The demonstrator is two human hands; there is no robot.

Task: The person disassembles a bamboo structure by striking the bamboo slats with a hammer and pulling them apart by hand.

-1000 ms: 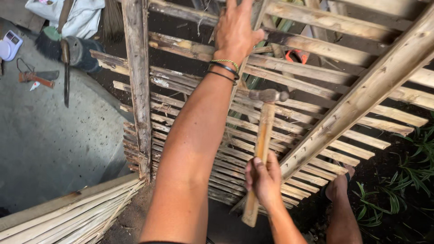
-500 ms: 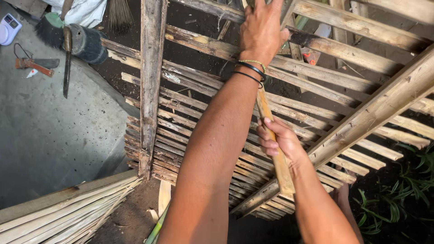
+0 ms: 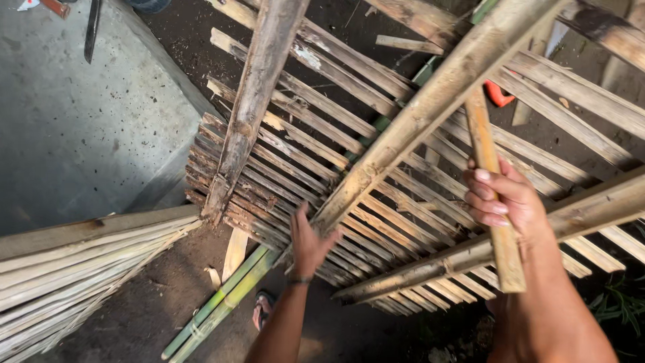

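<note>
My right hand [image 3: 504, 202] fist-wrapped round wooden hammer handle [image 3: 494, 195], head hidden behind diagonal pole [image 3: 430, 107]. My left hand [image 3: 308, 242] fingers spread, palm against lower end of that pole. Bamboo slat panel [image 3: 289, 168] looks largely built — slats fixed across cross poles. Bundle of loose strips [image 3: 74, 269] waits at left — more fastening probably left.

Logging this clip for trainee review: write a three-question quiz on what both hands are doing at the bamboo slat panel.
1. True or false: the right hand grips a wooden hammer handle.
2. Which hand reaches the diagonal bamboo pole? A left hand, B right hand.
3. What lies on the ground below the slat panel?

Key: 1 true; 2 A; 3 a green bamboo pole.
</note>
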